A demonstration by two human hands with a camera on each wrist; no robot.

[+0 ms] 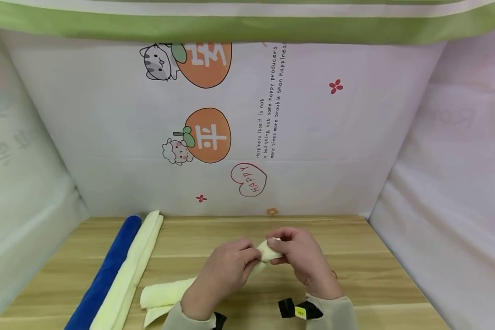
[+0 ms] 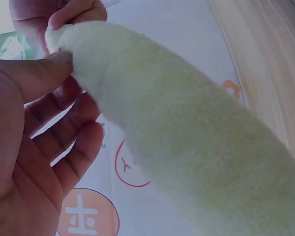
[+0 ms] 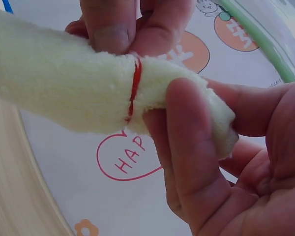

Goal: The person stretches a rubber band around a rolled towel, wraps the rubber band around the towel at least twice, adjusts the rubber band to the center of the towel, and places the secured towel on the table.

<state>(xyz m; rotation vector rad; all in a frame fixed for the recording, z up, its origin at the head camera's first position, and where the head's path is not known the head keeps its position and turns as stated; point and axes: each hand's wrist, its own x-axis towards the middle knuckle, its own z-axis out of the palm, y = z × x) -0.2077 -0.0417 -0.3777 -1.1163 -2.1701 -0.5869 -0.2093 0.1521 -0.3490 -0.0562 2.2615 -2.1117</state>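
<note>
A pale yellow rolled towel (image 1: 165,293) stretches from the table up to both hands. Around it, near its end, runs a thin red band (image 3: 134,88). My left hand (image 1: 231,263) pinches the towel beside the band, its thumb against the fabric in the left wrist view, the other fingers loosely bent. The short end beyond the band is held by my right hand (image 1: 303,254), between thumb and fingers. In the left wrist view the towel's long body (image 2: 187,113) widens toward the lower right. The left forearm hides its middle part in the head view.
To the left on the wooden table (image 1: 379,275), a blue rolled towel (image 1: 107,270) and a cream folded towel (image 1: 132,270) lie side by side. White printed cloth (image 1: 305,151) walls the back and both sides.
</note>
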